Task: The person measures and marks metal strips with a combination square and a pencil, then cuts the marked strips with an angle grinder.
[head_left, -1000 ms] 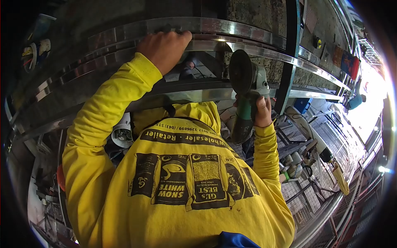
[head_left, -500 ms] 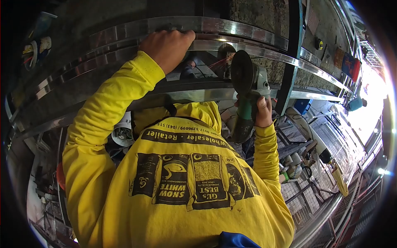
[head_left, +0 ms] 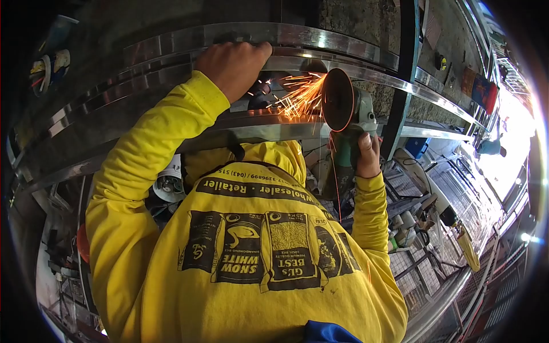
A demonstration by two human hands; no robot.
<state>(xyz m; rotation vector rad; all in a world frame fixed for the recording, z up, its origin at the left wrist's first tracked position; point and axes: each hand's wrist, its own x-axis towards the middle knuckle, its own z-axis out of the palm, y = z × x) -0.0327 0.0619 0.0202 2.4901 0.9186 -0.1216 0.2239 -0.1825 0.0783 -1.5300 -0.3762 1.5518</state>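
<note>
My left hand (head_left: pixel 233 68) is closed over a shiny metal tube (head_left: pixel 366 73) that runs across the upper part of the view. In my right hand (head_left: pixel 369 155) is a green and grey angle grinder (head_left: pixel 363 108), gripped around its body. Its round disc (head_left: pixel 338 100) stands upright against the metal tube. Orange sparks (head_left: pixel 300 96) spray from the disc toward my left hand, and a thin streak drops down past my shirt. The exact contact point of the disc is hidden behind it.
Another long metal bar (head_left: pixel 269 132) lies close to my chest. A dark upright bar (head_left: pixel 400 97) crosses the tubes at right. A tape measure (head_left: pixel 440 62) lies on the floor beyond. A white bucket (head_left: pixel 170 182) stands below left. Another person (head_left: pixel 492 147) is far right.
Sparks now fly from the disc, where there were almost none before. The grinder has shifted slightly to the right with my right hand. My left hand stays nearly in place on the tube.
</note>
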